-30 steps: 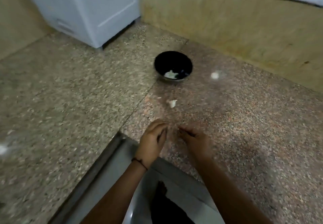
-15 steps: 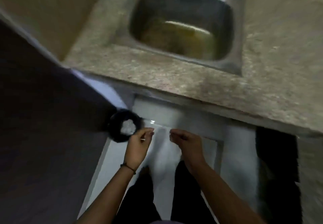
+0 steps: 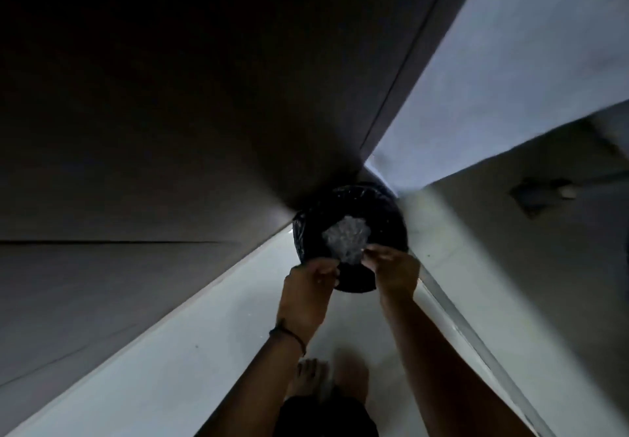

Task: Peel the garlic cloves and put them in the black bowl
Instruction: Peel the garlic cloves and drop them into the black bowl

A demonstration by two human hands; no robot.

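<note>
A round black bin [image 3: 381, 205] lined with a black bag stands on the floor in a dim corner, with a heap of whitish scraps [image 3: 345, 237] inside. My left hand [image 3: 308, 292] hovers over its near rim with curled fingers. My right hand [image 3: 396, 271] is beside it, fingertips drawn together above the scraps. Anything between the fingers is too small and dim to see. The black bowl and the garlic cloves are out of view.
A dark cabinet face [image 3: 153, 147] fills the left and top. A pale panel [image 3: 510, 72] and a grey wall [image 3: 544, 266] close in on the right. My bare feet [image 3: 332, 380] stand on the pale floor [image 3: 170, 368].
The view swung from the granite counter and black bowl, past the sink, down to the floor bin. Both hands have moved over the bin, staying close together.
</note>
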